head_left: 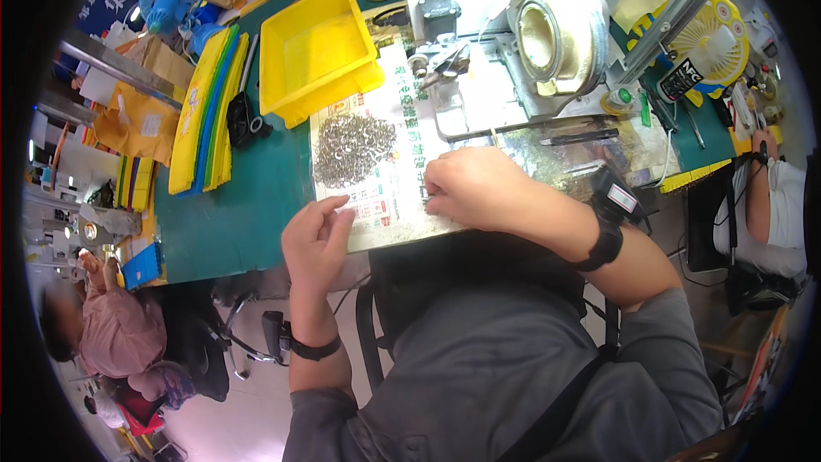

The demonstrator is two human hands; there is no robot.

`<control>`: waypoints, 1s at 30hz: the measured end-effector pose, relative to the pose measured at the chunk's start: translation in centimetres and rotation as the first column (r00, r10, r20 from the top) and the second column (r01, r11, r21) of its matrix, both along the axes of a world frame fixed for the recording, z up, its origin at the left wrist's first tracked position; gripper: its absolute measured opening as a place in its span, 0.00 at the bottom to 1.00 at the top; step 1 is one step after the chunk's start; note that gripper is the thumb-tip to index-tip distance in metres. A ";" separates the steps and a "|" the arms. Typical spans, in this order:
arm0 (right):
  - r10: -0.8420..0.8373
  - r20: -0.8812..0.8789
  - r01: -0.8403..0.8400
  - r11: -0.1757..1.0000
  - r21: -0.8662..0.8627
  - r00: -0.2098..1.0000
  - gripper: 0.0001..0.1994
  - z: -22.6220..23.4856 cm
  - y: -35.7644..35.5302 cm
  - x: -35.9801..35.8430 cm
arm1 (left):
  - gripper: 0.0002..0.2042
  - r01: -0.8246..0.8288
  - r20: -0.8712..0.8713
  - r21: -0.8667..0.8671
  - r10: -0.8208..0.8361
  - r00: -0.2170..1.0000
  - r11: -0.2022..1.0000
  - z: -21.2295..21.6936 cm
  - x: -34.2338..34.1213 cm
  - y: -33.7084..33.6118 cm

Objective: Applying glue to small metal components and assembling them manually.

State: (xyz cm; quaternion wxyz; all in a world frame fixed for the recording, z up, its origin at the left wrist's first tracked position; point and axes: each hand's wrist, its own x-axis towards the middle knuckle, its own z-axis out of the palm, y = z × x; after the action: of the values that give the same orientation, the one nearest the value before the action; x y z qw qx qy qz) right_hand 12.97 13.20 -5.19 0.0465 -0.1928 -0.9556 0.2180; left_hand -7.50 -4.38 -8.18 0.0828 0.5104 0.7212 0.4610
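A pile of small silvery metal pieces (355, 150), too small to name singly, lies on a printed paper sheet (402, 133) at the bench's front. My left hand (316, 239) rests at the sheet's near left corner, just below the pile. Its fingers curve loosely, the thumb stands apart from them, and nothing shows in it. To the right of the pile, my right hand (479, 190) is over the sheet's right edge with fingers curled in toward the thumb. Whatever may be between those fingertips is too small or hidden to make out.
Behind the pile stands a yellow plastic bin (321, 51). Yellow, green and blue trays (205, 115) are stacked to its left. A bench machine (547, 43) with a round pale housing stands at the back right, a dark slim tool (581, 137) before it. Other people sit at both sides.
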 end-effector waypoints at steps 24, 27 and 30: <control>-0.570 -0.566 -0.390 0.411 -0.824 0.595 0.06 0.5 -1.3 1.5 | 0.06 0.306 0.566 0.330 -0.446 0.693 0.893 3.2 8.1 8.5; -0.529 -0.504 -0.204 0.525 -0.826 0.683 0.07 1.6 -1.0 2.1 | 0.04 0.306 0.574 0.328 -0.446 0.687 0.894 3.7 7.4 8.7; -0.312 -0.667 0.004 0.907 -0.421 0.677 0.07 1.7 0.3 2.8 | 0.03 0.322 0.067 0.146 -0.334 0.940 0.935 5.8 6.5 8.8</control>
State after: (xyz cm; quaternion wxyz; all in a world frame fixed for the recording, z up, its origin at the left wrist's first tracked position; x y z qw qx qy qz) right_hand 15.77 13.54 -3.46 0.3978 -0.1805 -0.7764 0.4543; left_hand -1.01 4.38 -2.33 0.1572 0.6066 0.5890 0.5103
